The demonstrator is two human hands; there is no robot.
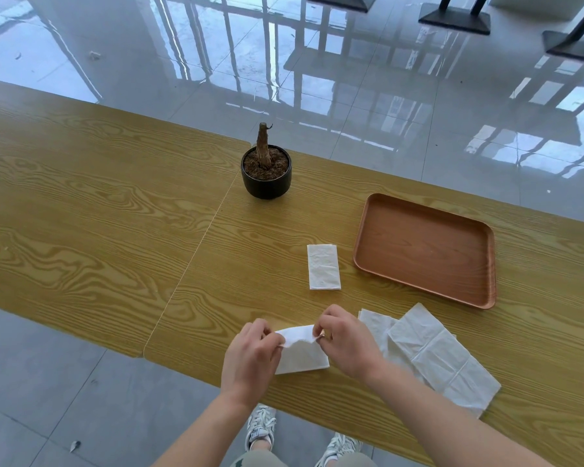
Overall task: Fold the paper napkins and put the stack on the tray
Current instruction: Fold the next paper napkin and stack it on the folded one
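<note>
A white paper napkin (302,353) lies near the table's front edge, with its far edge lifted. My left hand (250,355) pinches its left far corner and my right hand (344,342) pinches its right far corner. A folded napkin (323,267) rests flat just left of the brown wooden tray (479,294), which holds nothing. Unfolded white napkins (432,352) lie overlapped to the right of my right hand, below the tray.
A black pot (266,183) with soil and a bare stump stands at the table's far side. The wooden table (98,214) has a seam running down its middle. Glossy tiled floor and black table bases lie beyond. My shoes show below the table edge.
</note>
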